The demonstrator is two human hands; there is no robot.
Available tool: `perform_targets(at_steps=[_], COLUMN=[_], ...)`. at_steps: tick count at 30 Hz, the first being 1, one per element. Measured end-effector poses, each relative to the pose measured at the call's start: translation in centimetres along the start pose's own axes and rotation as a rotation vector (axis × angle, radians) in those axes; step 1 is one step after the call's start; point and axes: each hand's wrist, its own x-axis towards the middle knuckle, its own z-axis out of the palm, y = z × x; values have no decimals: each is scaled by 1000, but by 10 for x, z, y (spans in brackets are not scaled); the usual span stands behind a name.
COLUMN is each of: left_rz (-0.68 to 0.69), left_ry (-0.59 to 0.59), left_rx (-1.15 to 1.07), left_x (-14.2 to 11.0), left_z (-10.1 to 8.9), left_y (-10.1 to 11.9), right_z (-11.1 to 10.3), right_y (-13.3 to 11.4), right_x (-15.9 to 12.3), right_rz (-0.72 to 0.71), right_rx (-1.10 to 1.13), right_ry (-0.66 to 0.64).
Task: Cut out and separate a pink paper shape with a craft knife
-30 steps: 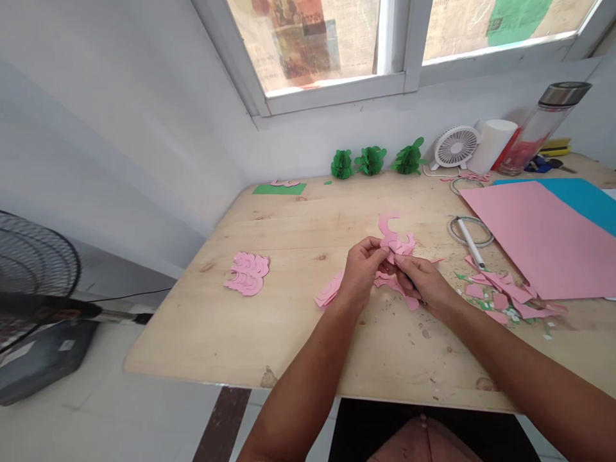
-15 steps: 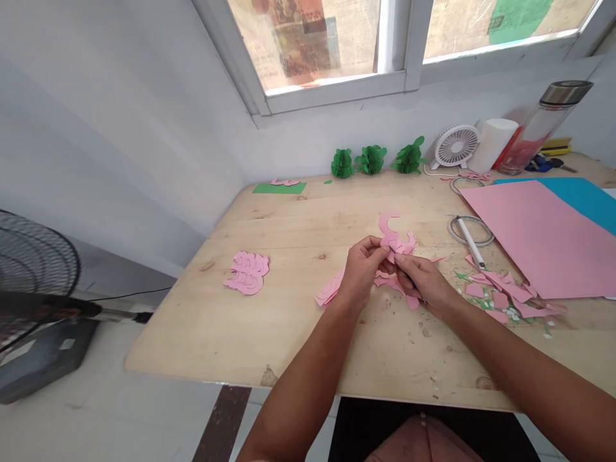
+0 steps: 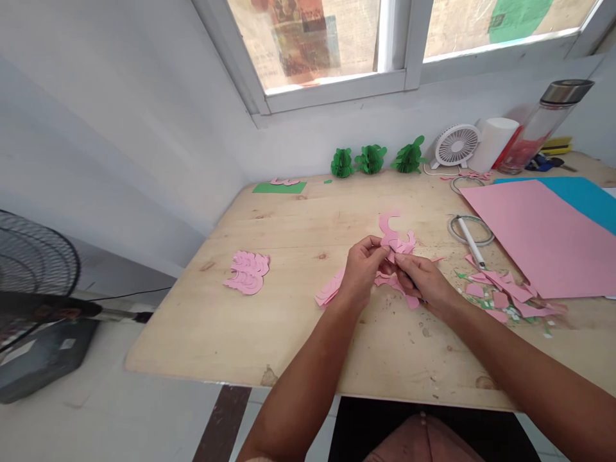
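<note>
My left hand (image 3: 364,264) pinches a pink paper cut-out (image 3: 387,226) with curved edges, held just above the table. Close against it, my right hand (image 3: 426,277) is closed around a pair of dark-handled scissors (image 3: 410,280), mostly hidden by the fingers. The blade tips meet the paper between both hands. Under my left wrist lies a folded pink paper strip (image 3: 330,290). Below the hands are curved pink offcuts (image 3: 395,286). A stack of wavy pink cut-outs (image 3: 248,273) lies farther left.
Pink scraps (image 3: 510,292), a white pen (image 3: 470,242) and a large pink sheet (image 3: 553,237) lie to the right. Along the wall stand green paper shapes (image 3: 371,160), a small white fan (image 3: 456,145) and a glass bottle (image 3: 543,128). A green sheet (image 3: 269,188) lies back left.
Hardly anything differs. Both hands stay in the same place around the pink paper.
</note>
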Motion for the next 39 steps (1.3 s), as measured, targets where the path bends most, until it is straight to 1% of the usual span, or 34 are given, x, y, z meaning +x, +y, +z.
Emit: perform_targets(at_steps=[27,39], left_rz=[-9,-36], left_ry=[11,20], left_rx=[11,17], left_x=[0,2], left_z=[1,0], left_y=[0,-1], right_z=[0,0], right_y=[1,1], right_x=[1,1], right_rz=[-5,-25], right_rx=[-16,-29], right_ry=[7,2])
